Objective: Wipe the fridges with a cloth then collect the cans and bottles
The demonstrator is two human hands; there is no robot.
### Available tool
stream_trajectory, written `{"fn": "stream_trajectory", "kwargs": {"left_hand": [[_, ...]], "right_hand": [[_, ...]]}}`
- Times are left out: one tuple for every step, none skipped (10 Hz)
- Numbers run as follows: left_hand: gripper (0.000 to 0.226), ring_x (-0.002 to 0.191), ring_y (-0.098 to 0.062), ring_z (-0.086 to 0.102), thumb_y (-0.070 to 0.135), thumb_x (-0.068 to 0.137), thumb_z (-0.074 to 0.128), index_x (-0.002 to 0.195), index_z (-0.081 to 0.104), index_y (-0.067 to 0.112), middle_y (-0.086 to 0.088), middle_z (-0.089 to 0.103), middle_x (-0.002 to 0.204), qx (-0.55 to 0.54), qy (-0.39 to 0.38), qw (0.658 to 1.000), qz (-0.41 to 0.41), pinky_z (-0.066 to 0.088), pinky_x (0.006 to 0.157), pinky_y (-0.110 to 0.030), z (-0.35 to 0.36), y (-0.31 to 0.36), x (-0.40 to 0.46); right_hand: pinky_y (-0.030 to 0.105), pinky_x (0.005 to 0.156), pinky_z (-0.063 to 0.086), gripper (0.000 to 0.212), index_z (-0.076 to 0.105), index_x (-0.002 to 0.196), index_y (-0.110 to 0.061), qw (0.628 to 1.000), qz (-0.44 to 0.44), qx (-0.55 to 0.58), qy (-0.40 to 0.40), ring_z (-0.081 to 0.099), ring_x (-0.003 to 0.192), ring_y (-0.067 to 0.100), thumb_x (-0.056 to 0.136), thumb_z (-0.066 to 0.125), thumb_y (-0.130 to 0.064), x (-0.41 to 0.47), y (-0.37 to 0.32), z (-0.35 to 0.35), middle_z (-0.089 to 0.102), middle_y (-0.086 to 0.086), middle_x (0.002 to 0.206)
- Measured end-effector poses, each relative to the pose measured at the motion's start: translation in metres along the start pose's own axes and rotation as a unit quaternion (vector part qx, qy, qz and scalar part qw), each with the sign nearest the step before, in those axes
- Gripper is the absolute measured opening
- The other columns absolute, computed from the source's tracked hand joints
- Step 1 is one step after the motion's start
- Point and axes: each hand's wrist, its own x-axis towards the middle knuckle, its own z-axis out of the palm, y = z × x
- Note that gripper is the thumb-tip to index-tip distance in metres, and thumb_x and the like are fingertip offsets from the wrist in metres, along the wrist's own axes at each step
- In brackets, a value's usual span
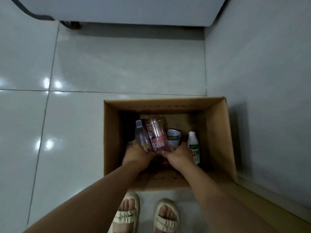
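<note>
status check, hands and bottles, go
Left hand and right hand both grip clear plastic bottles with pink labels inside the brown cardboard box. White plastic bottle already lies in the box. Nothing in the way.

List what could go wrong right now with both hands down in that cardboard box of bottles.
1. The left hand and right hand grip several clear bottles at once; one may slip out and drop.
2. The white bottle stands right beside the right hand and could be knocked over.
3. The cardboard box sits on glossy floor tiles and might slide if pushed.
</note>
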Motion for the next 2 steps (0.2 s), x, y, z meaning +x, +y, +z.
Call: {"fn": "stream_trajectory", "kwargs": {"left_hand": [[0.066,0.105,-0.024,0.058,0.034,0.076,0.071,0.129,0.037,0.016,-0.009,0.055,0.123,-0.022,0.012,1.0,0.007,0.051,0.086,-0.038,-0.031,0.009,-0.035],[0.068,0.106,-0.023,0.057,0.034,0.077,0.07,0.132,0.035,0.016,-0.008,0.055,0.125,-0.001,0.025,1.0,0.017,0.05,0.084,-0.033,-0.06,0.017,-0.079]], "right_hand": [[0.023,0.071,0.037,0.073,0.03,0.139,-0.011,1.0,0.002,0.002,0.007,0.049,0.118,0.026,0.081,0.067,-0.037,-0.038,-0.017,-0.021,0.044,0.01,0.137],[0.025,0.077,0.034,0.081,0.024,0.142,-0.012,1.0,0.008,0.02,0.017,0.047,0.122,0.025,0.079,0.071,-0.033,-0.09,-0.034,-0.046,0.043,0.009,0.139]]}}
